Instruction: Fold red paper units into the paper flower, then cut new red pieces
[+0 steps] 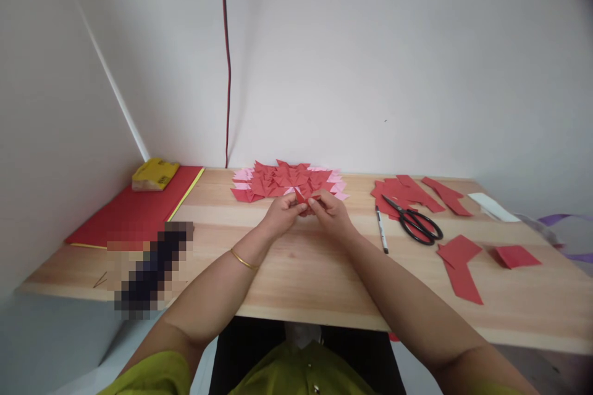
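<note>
My left hand (283, 212) and my right hand (330, 212) meet above the middle of the wooden table (296, 278). Both pinch one small red paper piece (303, 200) between their fingertips. Just behind them lies a pile of folded red and pink paper pieces (287, 180). A gold bangle circles my left wrist.
Black scissors (414, 222) and a pen (381, 229) lie to the right, with red paper scraps (417, 192) behind and more red pieces (459, 262) near the front right. At the left are a stack of red sheets (134, 210), a yellow packet (154, 173) and a blurred dark object (151, 268).
</note>
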The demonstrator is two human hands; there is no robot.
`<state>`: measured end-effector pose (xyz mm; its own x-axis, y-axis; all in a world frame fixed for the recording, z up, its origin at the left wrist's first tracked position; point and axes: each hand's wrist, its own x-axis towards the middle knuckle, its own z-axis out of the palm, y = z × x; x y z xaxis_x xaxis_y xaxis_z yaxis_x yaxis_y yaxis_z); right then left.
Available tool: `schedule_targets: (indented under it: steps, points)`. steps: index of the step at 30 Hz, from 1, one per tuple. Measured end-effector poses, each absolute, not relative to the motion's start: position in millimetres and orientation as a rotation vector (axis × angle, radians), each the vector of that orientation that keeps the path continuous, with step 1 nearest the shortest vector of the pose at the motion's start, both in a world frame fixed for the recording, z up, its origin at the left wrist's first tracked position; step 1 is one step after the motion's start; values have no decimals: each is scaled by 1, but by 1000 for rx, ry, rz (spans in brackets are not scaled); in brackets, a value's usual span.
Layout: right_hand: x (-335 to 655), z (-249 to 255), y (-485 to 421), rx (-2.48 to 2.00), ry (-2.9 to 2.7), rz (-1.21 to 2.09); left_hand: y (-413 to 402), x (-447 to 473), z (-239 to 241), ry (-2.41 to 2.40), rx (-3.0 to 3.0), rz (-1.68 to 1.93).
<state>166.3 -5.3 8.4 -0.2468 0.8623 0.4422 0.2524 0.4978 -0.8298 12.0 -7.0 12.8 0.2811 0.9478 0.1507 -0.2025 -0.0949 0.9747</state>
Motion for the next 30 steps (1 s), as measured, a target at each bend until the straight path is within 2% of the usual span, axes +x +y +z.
schedule_targets:
  steps: [7, 17, 24, 30]
  points:
    - [169, 15, -6, -946, -1700, 861, -10, 10, 19, 700, 1314, 1058]
    - [166, 6, 0, -923, -1665, 991, -7, 10, 9, 979, 1323, 1151]
    - [171, 7, 6, -933, -1790, 889, -7, 7, 15, 1155, 1710, 1144]
    - [170, 14, -1, -903, -1999, 606, -7, 6, 16, 1134, 1934, 1067]
